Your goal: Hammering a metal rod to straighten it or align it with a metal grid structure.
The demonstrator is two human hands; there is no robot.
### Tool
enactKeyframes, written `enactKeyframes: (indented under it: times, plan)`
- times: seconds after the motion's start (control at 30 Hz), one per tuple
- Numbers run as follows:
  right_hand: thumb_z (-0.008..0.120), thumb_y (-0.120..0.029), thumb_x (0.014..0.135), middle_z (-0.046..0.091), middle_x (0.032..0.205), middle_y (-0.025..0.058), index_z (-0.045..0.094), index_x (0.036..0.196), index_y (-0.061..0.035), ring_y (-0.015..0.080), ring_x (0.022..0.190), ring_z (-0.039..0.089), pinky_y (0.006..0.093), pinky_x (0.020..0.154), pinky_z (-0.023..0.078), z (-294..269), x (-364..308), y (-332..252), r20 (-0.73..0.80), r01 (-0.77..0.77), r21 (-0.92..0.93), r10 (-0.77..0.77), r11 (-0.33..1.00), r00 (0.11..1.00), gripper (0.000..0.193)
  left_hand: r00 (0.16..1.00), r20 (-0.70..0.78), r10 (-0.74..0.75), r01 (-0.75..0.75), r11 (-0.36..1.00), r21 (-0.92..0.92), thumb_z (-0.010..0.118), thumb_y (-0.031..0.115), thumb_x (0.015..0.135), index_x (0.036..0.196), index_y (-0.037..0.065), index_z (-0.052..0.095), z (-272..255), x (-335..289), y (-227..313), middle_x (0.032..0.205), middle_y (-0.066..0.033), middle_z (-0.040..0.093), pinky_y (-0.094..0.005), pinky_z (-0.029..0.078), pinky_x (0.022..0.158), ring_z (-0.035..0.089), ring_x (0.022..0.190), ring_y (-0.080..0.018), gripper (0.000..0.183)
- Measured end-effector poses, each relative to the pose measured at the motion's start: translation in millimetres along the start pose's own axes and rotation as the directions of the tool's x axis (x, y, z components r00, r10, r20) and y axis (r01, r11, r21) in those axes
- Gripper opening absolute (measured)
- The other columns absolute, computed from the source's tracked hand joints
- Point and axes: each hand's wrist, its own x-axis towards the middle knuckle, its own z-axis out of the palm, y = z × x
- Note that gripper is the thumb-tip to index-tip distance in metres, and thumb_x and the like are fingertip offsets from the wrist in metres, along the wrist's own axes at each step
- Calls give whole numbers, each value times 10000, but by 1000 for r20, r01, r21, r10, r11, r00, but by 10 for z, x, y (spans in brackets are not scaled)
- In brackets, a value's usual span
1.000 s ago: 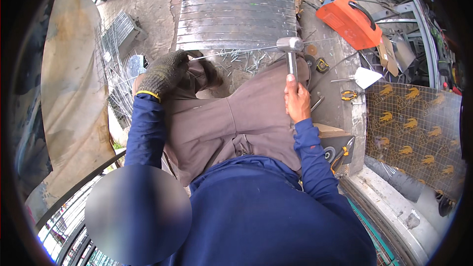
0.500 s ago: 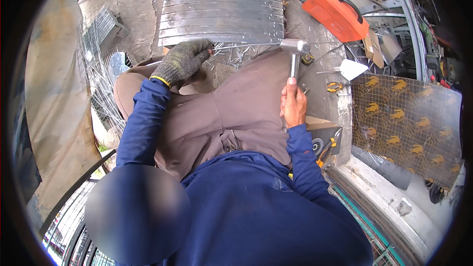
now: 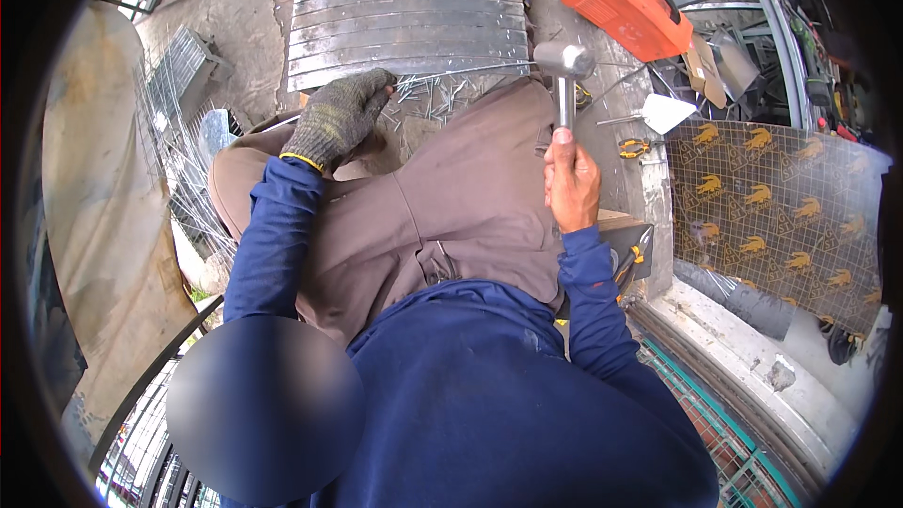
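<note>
My left hand [image 3: 337, 118], in a grey-green knitted work glove with a yellow cuff, is closed around a thin metal rod [image 3: 461, 70]. The rod runs rightward from my fingers along the near edge of a slatted metal panel [image 3: 404, 14] on the ground. My bare right hand [image 3: 573, 186] grips the handle of a steel hammer [image 3: 564, 62], thumb along the shaft. The hammer's head is up at the rod's right end; whether they touch I cannot tell. Short cut metal pieces [image 3: 433, 99] lie scattered between my knees and the panel.
An orange machine [image 3: 625, 5] with a black handle stands at the far right. Nearer are a white triangular plate [image 3: 669, 114], pliers [image 3: 634, 148] and a black-and-gold patterned sheet [image 3: 771, 226]. Thin metal rods [image 3: 183, 165] lie piled left, beside a hanging tan cloth [image 3: 108, 179].
The view has shifted a little, so the surroundings sit higher and further left. My right hand has moved the hammer slightly away from me and rightward. My left hand keeps its hold on the rod.
</note>
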Motion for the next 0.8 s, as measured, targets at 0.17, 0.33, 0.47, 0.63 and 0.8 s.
enactKeyframes:
  times: [0.17, 0.33, 0.47, 0.63, 0.8]
  plan:
    - [511, -551, 1011, 439, 588, -31, 527, 812, -89, 43, 472, 424, 221, 408, 363, 49, -14, -335, 49, 138, -26, -136, 990, 989, 504, 999, 28, -20, 21, 999, -40, 551, 333, 996, 1161, 125, 650, -22, -15, -49, 1055, -182, 690, -456, 507, 870, 651, 1020, -384, 284]
    - [588, -600, 953, 514, 595, 8, 572, 773, -23, 91, 544, 495, 282, 511, 404, 32, 270, -33, 26, 102, -335, -99, 937, 995, 605, 999, 9, -32, 33, 997, -68, 560, 332, 991, 1145, 126, 668, 0, 16, -23, 1054, -176, 692, -448, 507, 879, 651, 1027, -374, 279]
    - [574, -644, 937, 423, 536, -40, 523, 774, -79, 53, 404, 407, 240, 373, 334, 86, 216, -129, 20, 31, -260, -27, 965, 999, 590, 1000, -6, 21, -22, 996, -87, 562, 339, 989, 1151, 127, 674, 29, -8, -129, 1069, -165, 695, -442, 507, 898, 652, 1040, -365, 289]
    - [555, -646, 945, 429, 541, -27, 526, 776, -74, 62, 406, 414, 241, 378, 343, 107, 215, 40, -42, 112, -185, -121, 976, 992, 597, 1000, 23, -2, 3, 998, -63, 557, 354, 991, 1176, 134, 675, 11, 39, -93, 1094, -153, 698, -436, 508, 911, 653, 1051, -357, 310]
    - [555, -666, 935, 427, 536, -29, 534, 780, -72, 60, 408, 406, 250, 372, 329, 75, 273, -31, 8, 53, -339, -53, 939, 999, 614, 998, 54, -35, 41, 994, -102, 556, 352, 992, 1183, 134, 673, -47, 17, -77, 1098, -146, 701, -425, 509, 912, 656, 1056, -350, 313]
